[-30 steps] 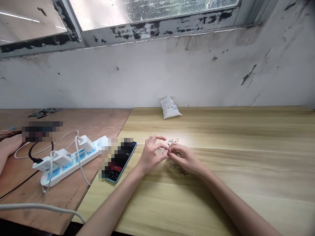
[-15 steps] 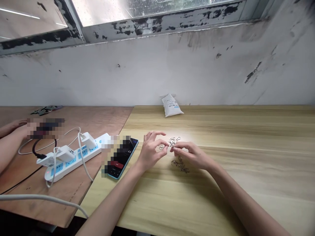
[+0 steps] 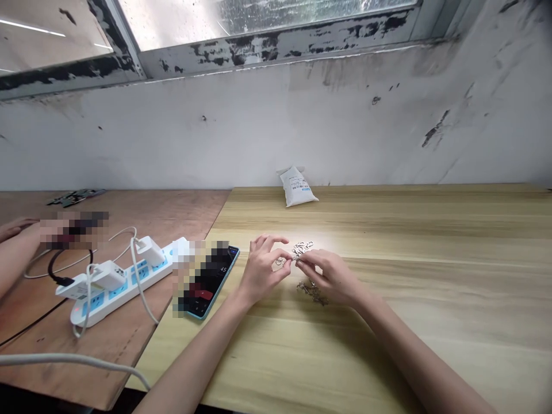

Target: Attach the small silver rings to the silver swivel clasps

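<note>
My left hand (image 3: 264,265) pinches with thumb and index finger, its other fingers raised and curved. Fingertip to fingertip with it, my right hand (image 3: 330,276) is closed in a pinch too. Between them shows a small silver metal piece (image 3: 295,259), too small to make out fully. Just behind the fingertips lies a little pile of silver clasps (image 3: 301,248). Thin metal rings (image 3: 280,261) show within the curve of my left hand. Nearer me, partly under my right hand, rests a second pile of metal clasps (image 3: 313,293).
A phone (image 3: 211,282) lies left of my left hand. Beyond it, a white power strip (image 3: 129,287) carries chargers and cables. A white plastic packet (image 3: 298,187) rests by the wall. At far left are another person's arms (image 3: 17,253) and a blurred dark object.
The whole view has shifted slightly to the left and down. My right hand's fingers are drawn closer together over the metal piece; my left hand keeps its pinch.
</note>
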`<state>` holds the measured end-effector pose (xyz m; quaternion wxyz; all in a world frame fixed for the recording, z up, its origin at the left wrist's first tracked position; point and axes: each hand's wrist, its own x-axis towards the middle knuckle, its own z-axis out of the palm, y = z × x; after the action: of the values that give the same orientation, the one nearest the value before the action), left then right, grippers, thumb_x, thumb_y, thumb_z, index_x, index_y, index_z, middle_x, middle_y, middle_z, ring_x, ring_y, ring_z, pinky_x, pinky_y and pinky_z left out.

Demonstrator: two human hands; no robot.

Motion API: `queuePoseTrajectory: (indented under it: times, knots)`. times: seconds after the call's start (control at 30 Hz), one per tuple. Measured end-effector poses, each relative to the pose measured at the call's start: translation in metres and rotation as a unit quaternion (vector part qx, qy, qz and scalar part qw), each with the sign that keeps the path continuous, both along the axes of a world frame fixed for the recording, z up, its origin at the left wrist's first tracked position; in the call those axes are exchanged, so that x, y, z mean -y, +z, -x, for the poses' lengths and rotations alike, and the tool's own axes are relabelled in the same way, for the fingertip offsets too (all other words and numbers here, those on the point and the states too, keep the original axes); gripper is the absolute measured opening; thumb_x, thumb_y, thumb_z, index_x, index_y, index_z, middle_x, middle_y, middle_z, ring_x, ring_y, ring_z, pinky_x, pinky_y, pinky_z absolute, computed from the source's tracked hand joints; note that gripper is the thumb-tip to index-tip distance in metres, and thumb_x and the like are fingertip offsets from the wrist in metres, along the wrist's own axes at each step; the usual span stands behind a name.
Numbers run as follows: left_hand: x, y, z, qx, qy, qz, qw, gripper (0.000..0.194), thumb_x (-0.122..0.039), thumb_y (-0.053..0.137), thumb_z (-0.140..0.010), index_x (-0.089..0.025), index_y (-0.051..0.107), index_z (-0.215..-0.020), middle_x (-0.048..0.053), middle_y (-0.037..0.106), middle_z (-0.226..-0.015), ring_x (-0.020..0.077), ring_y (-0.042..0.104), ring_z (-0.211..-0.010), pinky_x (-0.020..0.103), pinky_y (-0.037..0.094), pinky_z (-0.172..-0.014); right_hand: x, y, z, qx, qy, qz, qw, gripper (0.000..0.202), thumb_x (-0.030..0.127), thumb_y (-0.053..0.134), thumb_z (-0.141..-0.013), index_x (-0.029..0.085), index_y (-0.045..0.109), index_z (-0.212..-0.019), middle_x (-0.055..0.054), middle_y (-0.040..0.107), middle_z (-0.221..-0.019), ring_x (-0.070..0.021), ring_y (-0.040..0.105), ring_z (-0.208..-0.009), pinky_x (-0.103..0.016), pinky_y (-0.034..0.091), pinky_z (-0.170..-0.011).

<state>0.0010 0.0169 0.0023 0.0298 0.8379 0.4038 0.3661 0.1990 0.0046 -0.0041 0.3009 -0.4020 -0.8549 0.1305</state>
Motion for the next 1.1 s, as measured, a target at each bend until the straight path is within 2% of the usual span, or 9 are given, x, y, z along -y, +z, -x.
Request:
queuePoseTrajectory:
  times: [0.13, 0.23, 0.37, 0.5, 0.6, 0.7, 0.87, 1.0, 1.1]
  knots:
    - [0.000, 0.002, 0.001, 0.000, 0.027, 0.013, 1.000, 0.007, -0.021, 0.064, -0.084, -0.024, 0.068, -0.081, 0.003, 0.065, -0.113, 0.0225, 0.053, -0.110, 0.040, 0.034, -0.096, -0.002, -0.005, 0.003, 0.050, -0.008, -0.081, 0.995, 0.029, 0.028, 0.041, -0.099, 0.019, 0.062, -0.082, -0.003, 0.061, -0.069, -0.0142, 0.051, -0.062, -0.028, 0.034, -0.063]
    - [-0.001, 0.004, 0.004, 0.013, 0.039, 0.023, 0.999, 0.007, -0.020, 0.063, -0.085, -0.024, 0.069, -0.082, 0.003, 0.065, -0.113, 0.0219, 0.054, -0.108, 0.039, 0.035, -0.095, -0.004, -0.008, 0.003, 0.043, -0.019, -0.100, 0.994, 0.019, 0.033, 0.052, -0.095, 0.020, 0.066, -0.092, -0.004, 0.065, -0.079, -0.0151, 0.056, -0.067, -0.030, 0.038, -0.069]
    - [0.000, 0.008, 0.004, 0.032, 0.025, 0.027, 0.999, 0.008, -0.021, 0.062, -0.086, -0.024, 0.069, -0.084, 0.003, 0.064, -0.112, 0.0215, 0.055, -0.108, 0.039, 0.035, -0.095, -0.002, -0.005, 0.004, -0.071, -0.045, -0.002, 0.996, 0.023, 0.040, 0.055, -0.093, 0.023, 0.068, -0.101, -0.007, 0.064, -0.094, -0.0184, 0.061, -0.082, -0.032, 0.045, -0.075]
    - [0.003, 0.012, 0.002, 0.041, -0.003, 0.026, 0.999, 0.008, -0.020, 0.063, -0.086, -0.023, 0.069, -0.083, 0.003, 0.065, -0.111, 0.0211, 0.055, -0.108, 0.038, 0.036, -0.096, -0.001, -0.001, 0.008, -0.171, 0.010, 0.125, 0.977, 0.026, 0.043, 0.051, -0.094, 0.023, 0.068, -0.097, -0.008, 0.062, -0.103, -0.0205, 0.060, -0.094, -0.033, 0.049, -0.079]
    - [0.004, 0.015, 0.003, 0.040, -0.008, 0.034, 0.999, 0.007, -0.020, 0.064, -0.085, -0.023, 0.068, -0.081, 0.003, 0.064, -0.114, 0.0221, 0.054, -0.110, 0.039, 0.036, -0.097, -0.004, 0.000, 0.005, -0.183, 0.048, 0.158, 0.969, 0.025, 0.041, 0.051, -0.094, 0.023, 0.067, -0.088, -0.007, 0.063, -0.101, -0.0199, 0.060, -0.094, -0.034, 0.049, -0.082]
    - [0.004, 0.017, 0.004, 0.031, -0.010, 0.034, 0.999, 0.007, -0.018, 0.064, -0.083, -0.023, 0.068, -0.081, 0.003, 0.063, -0.116, 0.0226, 0.053, -0.111, 0.041, 0.035, -0.098, -0.010, -0.001, -0.005, -0.122, 0.036, 0.094, 0.987, 0.022, 0.038, 0.054, -0.094, 0.023, 0.069, -0.086, -0.007, 0.065, -0.095, -0.0202, 0.059, -0.092, -0.036, 0.045, -0.084]
    - [-0.001, 0.004, 0.002, -0.008, -0.002, 0.102, 0.995, 0.009, -0.017, 0.063, -0.083, -0.022, 0.068, -0.078, 0.003, 0.063, -0.117, 0.0228, 0.053, -0.111, 0.042, 0.037, -0.095, -0.010, 0.000, -0.010, -0.011, -0.087, -0.111, 0.990, 0.022, 0.032, 0.051, -0.096, 0.024, 0.070, -0.087, -0.005, 0.067, -0.085, -0.0193, 0.057, -0.083, -0.038, 0.036, -0.087]
    - [-0.003, -0.008, 0.003, -0.070, -0.027, 0.121, 0.990, 0.008, -0.017, 0.062, -0.082, -0.022, 0.068, -0.080, 0.003, 0.062, -0.117, 0.0228, 0.052, -0.114, 0.046, 0.034, -0.101, -0.002, 0.003, 0.002, 0.015, -0.086, -0.161, 0.983, 0.025, 0.028, 0.045, -0.099, 0.026, 0.069, -0.095, -0.004, 0.067, -0.087, -0.0170, 0.057, -0.082, -0.034, 0.035, -0.087]
    - [-0.006, -0.011, 0.007, -0.103, -0.015, 0.100, 0.989, 0.009, -0.018, 0.061, -0.084, -0.022, 0.068, -0.081, 0.004, 0.062, -0.116, 0.0228, 0.053, -0.113, 0.048, 0.033, -0.103, -0.004, 0.001, 0.005, 0.016, -0.102, -0.148, 0.984, 0.026, 0.028, 0.044, -0.099, 0.025, 0.070, -0.093, -0.005, 0.067, -0.088, -0.0176, 0.058, -0.081, -0.034, 0.036, -0.085]
